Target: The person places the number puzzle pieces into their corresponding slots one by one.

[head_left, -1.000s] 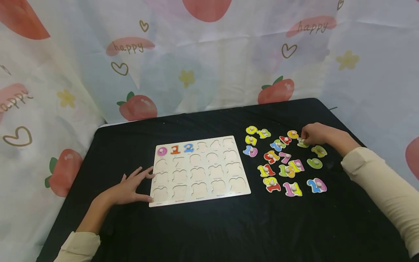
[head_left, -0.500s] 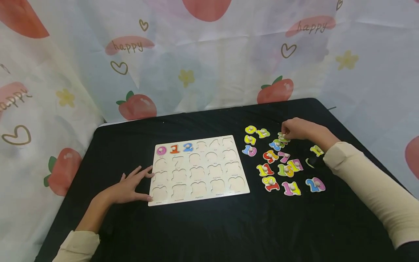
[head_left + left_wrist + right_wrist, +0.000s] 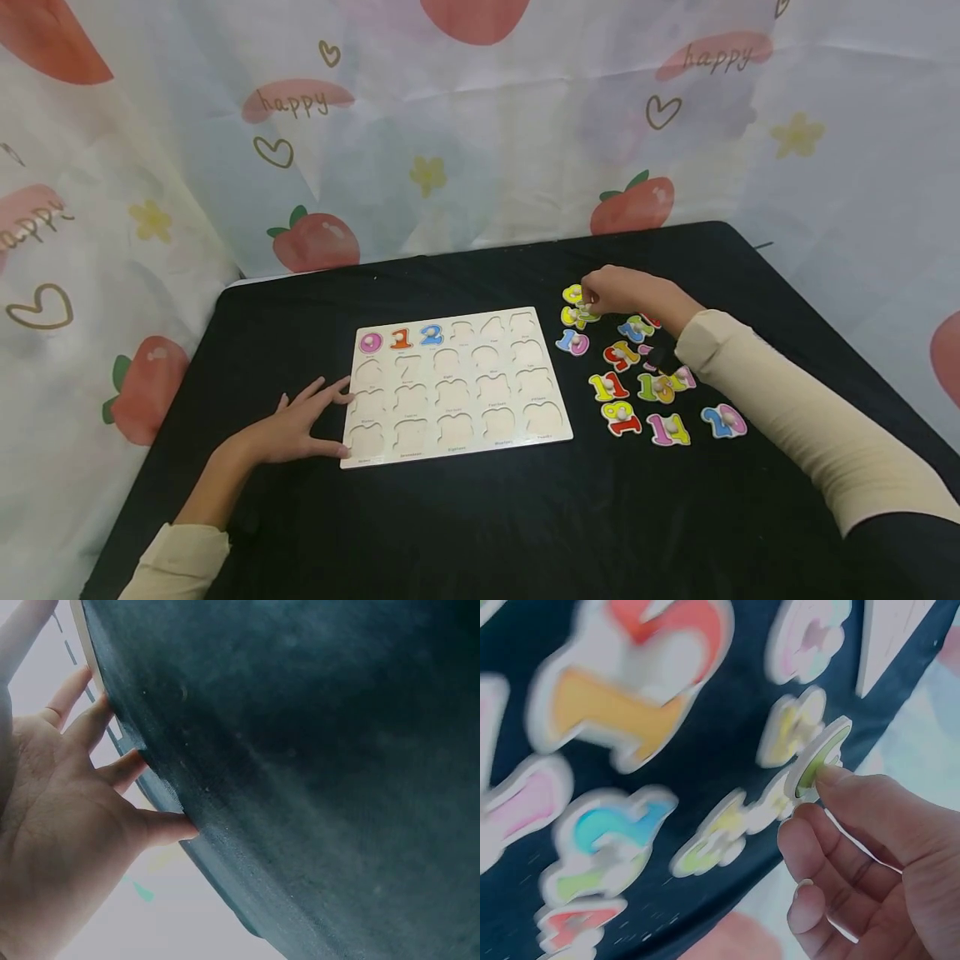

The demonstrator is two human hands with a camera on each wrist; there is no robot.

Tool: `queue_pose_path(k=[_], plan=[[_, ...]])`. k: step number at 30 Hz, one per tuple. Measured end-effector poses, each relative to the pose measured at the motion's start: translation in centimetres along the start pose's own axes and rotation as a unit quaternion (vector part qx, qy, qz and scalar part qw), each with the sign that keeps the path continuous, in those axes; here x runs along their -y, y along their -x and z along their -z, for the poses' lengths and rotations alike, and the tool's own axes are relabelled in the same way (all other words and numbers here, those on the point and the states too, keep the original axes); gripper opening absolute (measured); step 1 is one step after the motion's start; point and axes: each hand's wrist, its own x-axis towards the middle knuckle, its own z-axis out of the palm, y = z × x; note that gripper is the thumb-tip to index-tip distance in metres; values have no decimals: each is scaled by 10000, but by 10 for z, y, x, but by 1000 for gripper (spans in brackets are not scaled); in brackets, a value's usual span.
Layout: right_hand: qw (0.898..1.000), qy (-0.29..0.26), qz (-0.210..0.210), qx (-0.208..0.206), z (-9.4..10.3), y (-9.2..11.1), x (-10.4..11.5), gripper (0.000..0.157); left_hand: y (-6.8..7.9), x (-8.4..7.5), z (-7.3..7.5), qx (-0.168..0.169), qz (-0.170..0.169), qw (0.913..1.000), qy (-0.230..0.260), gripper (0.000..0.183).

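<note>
A pale wooden number puzzle board (image 3: 430, 406) lies on the black cloth. The 0 (image 3: 371, 342), 1 (image 3: 401, 338) and 2 (image 3: 431, 335) sit in its top row. Along the board's left edge, my left hand (image 3: 277, 435) rests with spread fingers touching it. In the left wrist view that hand (image 3: 67, 802) shows its palm. My right hand (image 3: 626, 290) is over the loose pieces right of the board. Between thumb and fingers it pinches a green number puzzle piece (image 3: 821, 759), seen tilted in the right wrist view; its digit is hard to read.
Several loose number pieces lie on the right, among them a red and yellow 18 (image 3: 621, 419), a 17 (image 3: 669, 430) and a 20 (image 3: 723, 422). Some touch or overlap. The black tablecloth (image 3: 450, 533) reaches a printed curtain (image 3: 480, 183) behind.
My right hand has moved left across the loose pieces, lifting the green number puzzle piece away from the far right toward the board. The left hand stays at the board's edge.
</note>
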Motion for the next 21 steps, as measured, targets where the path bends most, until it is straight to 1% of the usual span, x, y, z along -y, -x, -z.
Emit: queue_pose_path(k=[6, 9, 13, 15, 21], plan=[[9993, -9, 369, 77, -2, -24, 21, 4, -1, 1, -1, -68, -63, 10000, -6, 89], [9988, -75, 465, 157, -5, -33, 34, 6, -2, 2, -2, -60, -65, 10000, -10, 89], [9985, -89, 513, 146, -10, -46, 50, 8, -2, 2, -1, -27, 3, 10000, -28, 92], [9987, -97, 473, 156, -13, -55, 57, 9, -2, 2, 0, -4, 24, 10000, -23, 93], [9985, -204, 468, 185, -24, -77, 80, 11, 0, 2, 0, 15, -17, 10000, -2, 91]])
